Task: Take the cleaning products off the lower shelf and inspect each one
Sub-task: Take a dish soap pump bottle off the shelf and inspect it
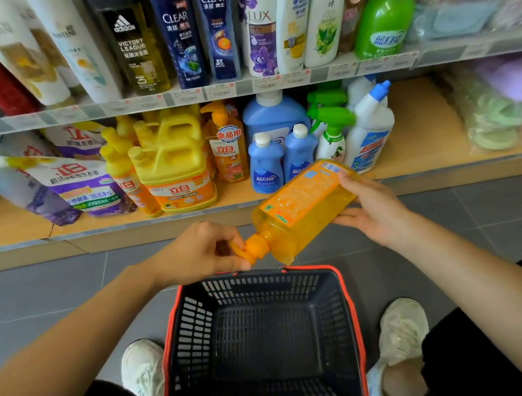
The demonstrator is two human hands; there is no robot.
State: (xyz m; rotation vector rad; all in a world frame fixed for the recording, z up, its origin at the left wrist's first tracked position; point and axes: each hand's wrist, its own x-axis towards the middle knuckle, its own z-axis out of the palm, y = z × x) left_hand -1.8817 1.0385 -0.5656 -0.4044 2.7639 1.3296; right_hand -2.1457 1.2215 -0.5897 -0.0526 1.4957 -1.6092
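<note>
One orange detergent bottle [303, 206] is off the lower shelf [415, 134], tilted above a basket [351, 301], left grip [200, 250] pinching its pump [247, 251], right grip [374, 207] holding its base; yellow jugs [173, 172] and blue bottles [265, 164] wait unshelved.

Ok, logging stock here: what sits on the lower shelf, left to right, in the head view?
Purple pouch, yellow jug, orange pump bottle, small blue bottles, green-trigger sprayer, white blue-capped bottle.

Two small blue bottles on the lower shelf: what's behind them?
A large blue jug with a white cap stands behind the small blue bottles. Its lower part is covered.
</note>
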